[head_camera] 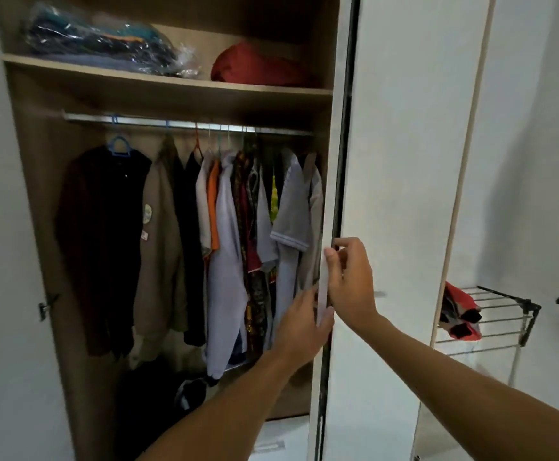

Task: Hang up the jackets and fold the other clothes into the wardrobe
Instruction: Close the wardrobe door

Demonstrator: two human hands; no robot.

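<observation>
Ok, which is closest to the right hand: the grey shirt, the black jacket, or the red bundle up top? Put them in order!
From the right hand, on the door edge:
1. Grey shirt, hanging just to its left.
2. Black jacket, at the rail's far left end.
3. Red bundle, up on the top shelf; about as far off as the jacket, too close to call.

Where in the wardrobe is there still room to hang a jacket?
The rail is bare left of the blue hanger, beside the side wall. From the tan jacket rightward to the door edge, clothes hang crowded.
</observation>
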